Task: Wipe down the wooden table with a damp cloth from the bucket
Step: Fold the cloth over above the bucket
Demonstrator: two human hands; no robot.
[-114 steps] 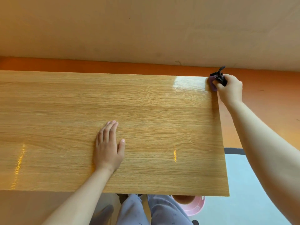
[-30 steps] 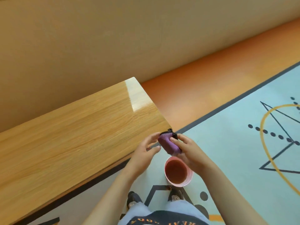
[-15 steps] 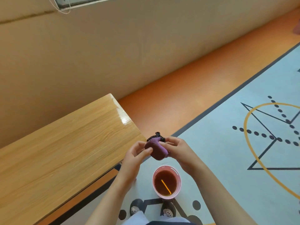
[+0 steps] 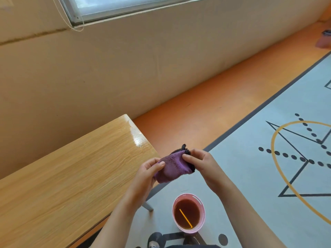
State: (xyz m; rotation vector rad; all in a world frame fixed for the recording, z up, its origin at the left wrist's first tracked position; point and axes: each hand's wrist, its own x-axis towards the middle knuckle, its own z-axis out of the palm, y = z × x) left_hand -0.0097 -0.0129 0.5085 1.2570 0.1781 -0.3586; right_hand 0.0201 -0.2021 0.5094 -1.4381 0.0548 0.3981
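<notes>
A purple cloth point(image 4: 172, 166) with a black edge hangs in the air between my hands, just off the right end of the wooden table point(image 4: 71, 172). My left hand point(image 4: 147, 173) pinches its left end and my right hand point(image 4: 202, 166) pinches its upper right edge. Below them on the floor stands a pink bucket point(image 4: 188, 213) holding brownish water. A wet sheen shows at the table's far right corner.
A beige wall runs behind the table, with a window point(image 4: 125, 6) at the top. The floor is orange along the wall, with a pale blue patterned mat point(image 4: 268, 176) under the bucket. My shoes point(image 4: 155, 239) show at the bottom edge. A table leg point(image 4: 148, 206) stands beside the bucket.
My right hand left the table's far corner with the cloth and my left hand lifted off the tabletop. Both now hold the cloth above the bucket and have spread it out.
</notes>
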